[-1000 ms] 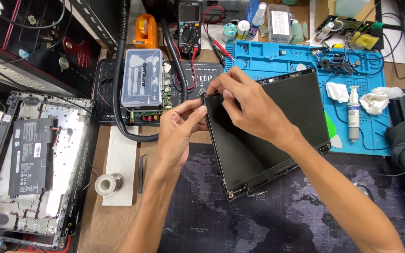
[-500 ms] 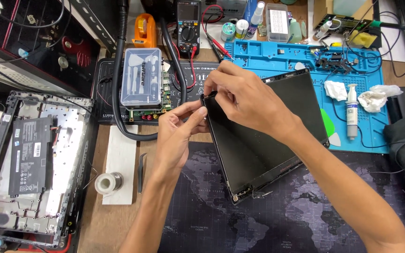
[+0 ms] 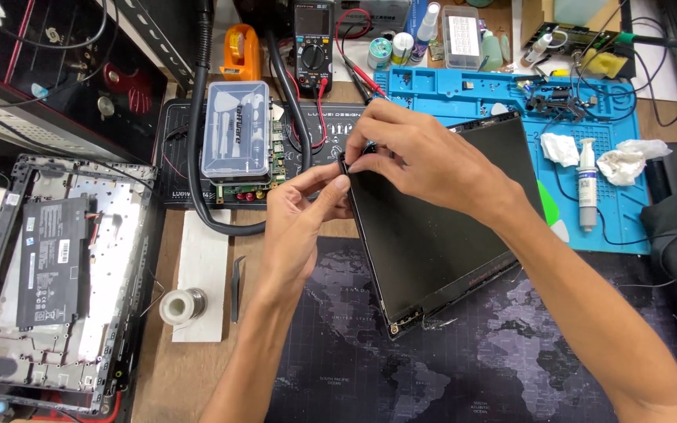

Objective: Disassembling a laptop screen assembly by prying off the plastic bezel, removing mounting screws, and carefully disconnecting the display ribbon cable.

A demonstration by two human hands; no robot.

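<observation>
Two hands meet at the top-left corner of the dark screen panel (image 3: 440, 227), which lies tilted across the map-printed desk mat (image 3: 464, 368), likely so that corner faces the person. The right hand (image 3: 425, 153) curls over the corner, fingertips closed on its edge; the left hand (image 3: 299, 215) pinches the same edge from the left, thumb and forefinger nearly shut
</observation>
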